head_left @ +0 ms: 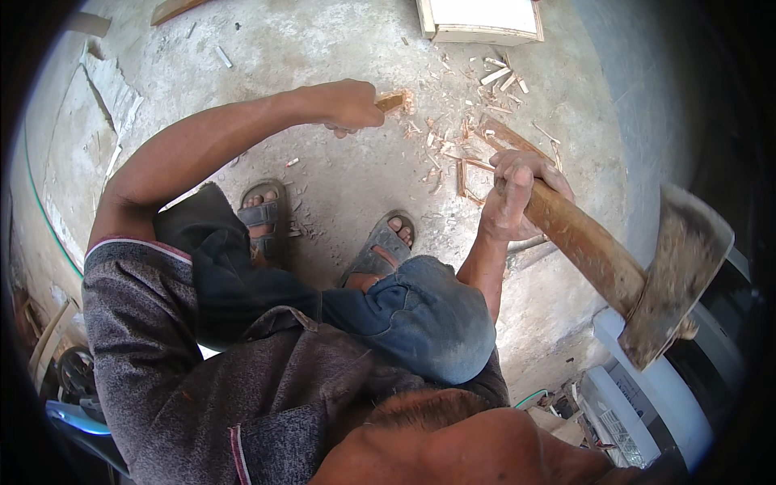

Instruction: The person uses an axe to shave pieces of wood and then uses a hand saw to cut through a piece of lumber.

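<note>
My left hand (pixel 349 105) is stretched out ahead over the floor, fingers wrapped round a short brown piece of wood (pixel 393 103). The wood's far end looks pale and freshly cut. My right hand (pixel 524 187) grips the wooden handle of a hatchet (pixel 586 242). Its broad, stained metal head (pixel 677 275) is raised out to the right, well apart from the wood. Pale wood chips (pixel 440 145) lie scattered on the floor between my two hands.
Longer slivers (pixel 501 77) lie on the concrete floor (pixel 323 61) near a pale box (pixel 485 23). My sandalled feet (pixel 380 246) are below the hands. A green hose (pixel 44 214) runs along the left. Boxes and clutter (pixel 618 404) stand at the lower right.
</note>
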{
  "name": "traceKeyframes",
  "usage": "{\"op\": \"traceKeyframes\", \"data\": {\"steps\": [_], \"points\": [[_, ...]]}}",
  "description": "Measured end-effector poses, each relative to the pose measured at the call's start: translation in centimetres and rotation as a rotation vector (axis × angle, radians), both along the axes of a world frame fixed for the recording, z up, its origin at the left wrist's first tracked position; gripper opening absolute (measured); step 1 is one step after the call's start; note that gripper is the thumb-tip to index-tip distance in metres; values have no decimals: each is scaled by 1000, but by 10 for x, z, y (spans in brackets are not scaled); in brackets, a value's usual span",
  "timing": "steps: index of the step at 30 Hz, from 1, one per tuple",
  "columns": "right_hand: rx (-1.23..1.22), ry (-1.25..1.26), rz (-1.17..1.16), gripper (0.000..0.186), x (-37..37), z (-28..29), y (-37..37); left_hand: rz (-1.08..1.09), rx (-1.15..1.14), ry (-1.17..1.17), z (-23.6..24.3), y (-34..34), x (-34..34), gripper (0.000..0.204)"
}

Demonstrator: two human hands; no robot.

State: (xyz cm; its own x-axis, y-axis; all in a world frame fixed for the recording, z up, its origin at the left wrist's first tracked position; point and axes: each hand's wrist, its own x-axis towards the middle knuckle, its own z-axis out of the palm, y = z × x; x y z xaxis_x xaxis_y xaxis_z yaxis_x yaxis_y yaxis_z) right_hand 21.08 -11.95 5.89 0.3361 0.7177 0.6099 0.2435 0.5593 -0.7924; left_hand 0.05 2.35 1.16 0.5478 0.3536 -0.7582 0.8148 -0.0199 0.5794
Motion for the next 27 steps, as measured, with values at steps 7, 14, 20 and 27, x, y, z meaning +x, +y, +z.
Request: {"op": "traceKeyframes", "data": {"steps": [7,14,20,27], "points": [[-1154,-461,-81,30,3,-210,-41,-29,-1,-9,-2,4,3,31],[-685,-20,-102,20,-4,-40,-22,-10,-3,25,5,4,-2,32],[-76,-109,6,20,2,-77,-6,18,-30,-34,-4,7,2,36],[-1380,209,112,20,13,-153,-28,-36,-24,40,-9,4,-9,31]]}}
